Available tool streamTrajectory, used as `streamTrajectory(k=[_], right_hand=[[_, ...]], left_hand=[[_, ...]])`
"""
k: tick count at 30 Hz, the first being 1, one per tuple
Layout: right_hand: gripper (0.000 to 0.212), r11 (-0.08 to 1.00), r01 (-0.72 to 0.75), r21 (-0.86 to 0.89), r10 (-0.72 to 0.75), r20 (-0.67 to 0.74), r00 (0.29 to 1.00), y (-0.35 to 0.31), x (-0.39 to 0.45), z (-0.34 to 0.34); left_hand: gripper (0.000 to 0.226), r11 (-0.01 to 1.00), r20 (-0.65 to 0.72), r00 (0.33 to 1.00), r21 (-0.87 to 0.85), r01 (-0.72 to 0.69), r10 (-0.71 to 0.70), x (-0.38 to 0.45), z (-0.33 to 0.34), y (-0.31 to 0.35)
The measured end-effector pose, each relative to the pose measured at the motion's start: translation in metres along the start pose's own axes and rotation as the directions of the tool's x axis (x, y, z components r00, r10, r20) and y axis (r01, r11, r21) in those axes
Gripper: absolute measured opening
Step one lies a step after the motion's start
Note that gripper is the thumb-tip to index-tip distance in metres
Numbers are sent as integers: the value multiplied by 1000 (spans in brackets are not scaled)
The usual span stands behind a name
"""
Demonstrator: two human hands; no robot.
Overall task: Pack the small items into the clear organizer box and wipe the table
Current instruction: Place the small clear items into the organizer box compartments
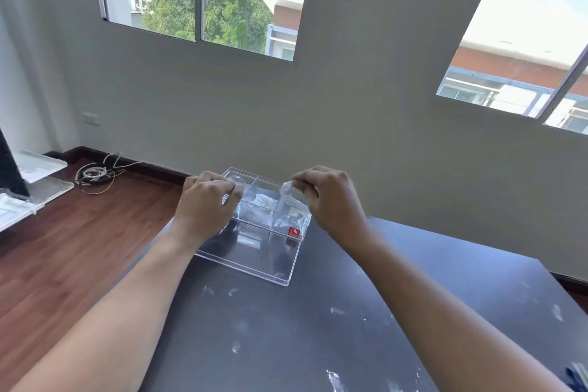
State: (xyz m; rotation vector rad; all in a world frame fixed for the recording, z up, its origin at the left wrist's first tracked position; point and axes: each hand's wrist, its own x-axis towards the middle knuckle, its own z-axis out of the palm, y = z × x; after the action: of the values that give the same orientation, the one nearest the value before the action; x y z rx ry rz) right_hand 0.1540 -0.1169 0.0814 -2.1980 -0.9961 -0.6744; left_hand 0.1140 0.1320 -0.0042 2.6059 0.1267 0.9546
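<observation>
Both hands are hovering over the clear organizer box (pixel 254 232) at the desk's (pixel 318 328) far left corner. Left hand (pixel 206 200) is pinching something clear, hard to tell what, above the box's left compartment. Right hand (pixel 327 197) is pinching a small clear bag (pixel 291 191) over the right compartment. White smudges (pixel 334 380) are dotting the dark desk.

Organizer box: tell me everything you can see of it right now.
The organizer box is clear hard plastic, rectangular, split by dividers into compartments, with a red sticker on a front wall. It sits at the far edge of the dark table, on or just behind a clear flat lid or tray. Small pale items lie inside, too blurred to name. The left hand and right hand reach over its top, each pinching something clear.
</observation>
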Motion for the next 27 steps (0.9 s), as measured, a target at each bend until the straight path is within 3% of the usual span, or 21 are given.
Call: streamTrajectory(k=[3, 6, 8, 12, 16, 19, 24, 27], right_hand=[[14, 990, -32, -140, 65, 239, 969, 6, -16, 16], [24, 969, -83, -231, 165, 362, 917, 9, -22, 18], [30, 962, -41, -269, 140, 358, 923, 7, -19, 15], [27, 982, -42, -182, 68, 140, 988, -6, -12, 8], [68, 974, -192, -118, 224, 406, 886, -13, -7, 12], [74, 971, -97, -219, 203, 536, 819, -13, -18, 25], [53, 973, -99, -210, 195, 507, 839, -9, -24, 28], [62, 972, -152, -180, 219, 452, 865, -6, -18, 34]], left_hand=[[42, 1000, 9, 1000, -6, 2, -2, 0, 0, 1], [41, 1000, 16, 1000, 13, -3, 3, 0, 0, 0], [41, 1000, 17, 1000, 22, -3, 3, 0, 1, 0], [41, 1000, 19, 1000, 27, -6, 5, 0, 1, 0], [42, 999, 29, 1000, 38, -2, 1, 0, 0, 1], [42, 999, 31, 1000, 36, -4, 3, 0, 0, 0], [43, 998, 18, 1000, 57, -12, 11, 0, -1, 3], [46, 996, 13, 1000, 87, -17, 16, 0, 0, 4]])
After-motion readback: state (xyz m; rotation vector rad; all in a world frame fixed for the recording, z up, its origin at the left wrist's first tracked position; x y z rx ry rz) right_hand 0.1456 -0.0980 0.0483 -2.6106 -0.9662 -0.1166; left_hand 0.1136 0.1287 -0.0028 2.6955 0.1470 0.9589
